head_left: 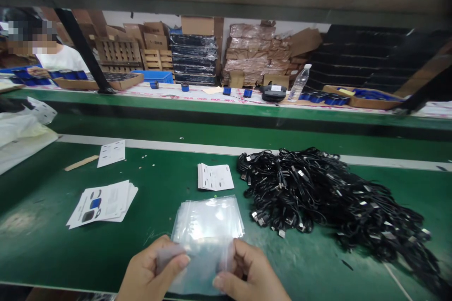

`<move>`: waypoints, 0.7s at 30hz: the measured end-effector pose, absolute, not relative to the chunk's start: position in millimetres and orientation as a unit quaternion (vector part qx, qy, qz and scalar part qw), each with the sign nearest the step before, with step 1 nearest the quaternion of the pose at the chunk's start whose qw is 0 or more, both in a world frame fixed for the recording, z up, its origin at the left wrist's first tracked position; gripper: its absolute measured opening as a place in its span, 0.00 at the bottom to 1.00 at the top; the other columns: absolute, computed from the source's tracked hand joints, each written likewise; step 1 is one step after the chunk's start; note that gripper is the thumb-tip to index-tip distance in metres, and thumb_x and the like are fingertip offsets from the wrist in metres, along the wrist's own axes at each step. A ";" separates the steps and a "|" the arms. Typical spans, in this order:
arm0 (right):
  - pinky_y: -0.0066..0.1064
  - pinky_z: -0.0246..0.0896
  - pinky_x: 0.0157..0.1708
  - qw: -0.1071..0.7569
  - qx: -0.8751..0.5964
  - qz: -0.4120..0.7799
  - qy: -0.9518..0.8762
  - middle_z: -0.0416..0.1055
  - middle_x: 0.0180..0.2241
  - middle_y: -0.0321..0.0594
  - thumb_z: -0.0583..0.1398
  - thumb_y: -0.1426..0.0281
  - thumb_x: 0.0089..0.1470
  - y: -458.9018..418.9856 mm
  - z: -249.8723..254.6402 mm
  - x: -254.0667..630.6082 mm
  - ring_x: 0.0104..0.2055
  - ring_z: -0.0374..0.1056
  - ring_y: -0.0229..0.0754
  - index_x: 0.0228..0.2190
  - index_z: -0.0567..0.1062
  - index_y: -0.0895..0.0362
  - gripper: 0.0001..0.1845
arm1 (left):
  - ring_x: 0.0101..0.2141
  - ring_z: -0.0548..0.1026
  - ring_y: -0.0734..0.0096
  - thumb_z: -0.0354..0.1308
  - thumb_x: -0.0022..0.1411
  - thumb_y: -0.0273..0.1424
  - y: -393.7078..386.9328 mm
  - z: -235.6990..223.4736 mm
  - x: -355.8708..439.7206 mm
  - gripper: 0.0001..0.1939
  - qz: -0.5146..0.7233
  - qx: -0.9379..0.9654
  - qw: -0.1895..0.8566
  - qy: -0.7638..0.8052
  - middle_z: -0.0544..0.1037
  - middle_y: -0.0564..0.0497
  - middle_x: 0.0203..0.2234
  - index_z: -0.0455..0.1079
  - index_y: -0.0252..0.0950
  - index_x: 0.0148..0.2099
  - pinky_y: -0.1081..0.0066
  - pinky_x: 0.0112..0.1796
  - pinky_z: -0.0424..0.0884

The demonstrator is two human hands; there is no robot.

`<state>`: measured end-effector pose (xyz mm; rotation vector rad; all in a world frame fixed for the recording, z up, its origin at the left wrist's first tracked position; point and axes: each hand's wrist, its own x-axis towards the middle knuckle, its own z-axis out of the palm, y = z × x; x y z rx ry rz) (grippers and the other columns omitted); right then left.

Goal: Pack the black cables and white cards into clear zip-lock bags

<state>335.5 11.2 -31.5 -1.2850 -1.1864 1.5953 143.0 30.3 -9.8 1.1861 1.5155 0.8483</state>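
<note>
Both hands grip a clear plastic bag near the front edge of the green table. My left hand pinches its left side between thumb and fingers. On the bag's right side, my right hand is closed with the thumb toward the middle. Just beyond lies a stack of clear plastic bags, partly hidden behind the held one. A small pile of folded printed leaflets sits past that stack. To the right spreads a large heap of black USB cables.
More printed sheets lie at left, with a single sheet and a cardboard strip behind. White plastic sheeting rests at far left. A raised shelf holds a bottle and blue parts. Another person is across.
</note>
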 end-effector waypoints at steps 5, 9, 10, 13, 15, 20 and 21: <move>0.25 0.50 0.23 0.339 -0.592 0.520 -0.514 0.56 0.18 0.30 0.59 0.63 0.49 15.3 -32.5 342.1 0.23 0.55 0.35 0.19 0.64 0.56 0.13 | 0.23 0.75 0.68 0.62 0.46 0.42 36.9 0.2 152.1 0.13 0.357 0.453 0.538 0.615 0.78 0.55 0.19 0.75 0.38 0.28 0.75 0.26 0.72; 0.28 0.60 0.28 0.333 -0.603 0.495 -0.529 0.63 0.23 0.37 0.53 0.59 0.55 19.6 -30.2 348.9 0.29 0.64 0.42 0.21 0.70 0.58 0.19 | 0.27 0.77 0.66 0.60 0.47 0.39 43.8 1.3 151.8 0.11 0.322 0.483 0.533 0.616 0.80 0.53 0.22 0.76 0.37 0.28 0.74 0.29 0.71; 0.28 0.60 0.28 0.333 -0.607 0.474 -0.544 0.64 0.24 0.39 0.52 0.59 0.55 20.7 -28.8 350.1 0.30 0.65 0.43 0.20 0.70 0.58 0.20 | 0.25 0.75 0.67 0.60 0.46 0.39 46.1 0.8 151.5 0.11 0.315 0.488 0.524 0.623 0.79 0.54 0.20 0.75 0.37 0.27 0.75 0.27 0.69; 0.29 0.60 0.28 0.344 -0.614 0.437 -0.560 0.66 0.26 0.40 0.54 0.63 0.53 23.3 -25.0 353.3 0.29 0.65 0.43 0.22 0.74 0.58 0.16 | 0.19 0.66 0.74 0.61 0.45 0.40 54.4 -2.8 150.7 0.13 0.303 0.521 0.474 0.642 0.68 0.59 0.14 0.67 0.37 0.20 0.77 0.21 0.61; 0.29 0.59 0.28 0.344 -0.621 0.443 -0.547 0.67 0.24 0.38 0.55 0.64 0.52 23.9 -24.1 356.2 0.27 0.64 0.42 0.24 0.75 0.58 0.13 | 0.17 0.61 0.76 0.59 0.47 0.44 60.6 -6.1 149.9 0.17 0.291 0.558 0.433 0.646 0.61 0.61 0.12 0.61 0.38 0.19 0.77 0.19 0.56; 0.29 0.57 0.26 0.349 -0.660 0.393 -0.537 0.66 0.20 0.37 0.54 0.60 0.55 23.7 -22.6 370.2 0.25 0.64 0.42 0.24 0.73 0.58 0.17 | 0.17 0.64 0.71 0.50 0.56 0.47 74.4 -10.5 149.5 0.18 0.267 0.614 0.347 0.657 0.65 0.59 0.13 0.71 0.39 0.27 0.75 0.19 0.56; 0.29 0.58 0.25 0.359 -0.655 0.407 -0.526 0.67 0.21 0.38 0.54 0.59 0.55 23.4 -21.8 373.8 0.24 0.64 0.42 0.24 0.73 0.58 0.18 | 0.18 0.65 0.71 0.51 0.56 0.46 76.9 -10.4 149.9 0.17 0.266 0.624 0.326 0.658 0.66 0.58 0.13 0.71 0.39 0.27 0.75 0.20 0.57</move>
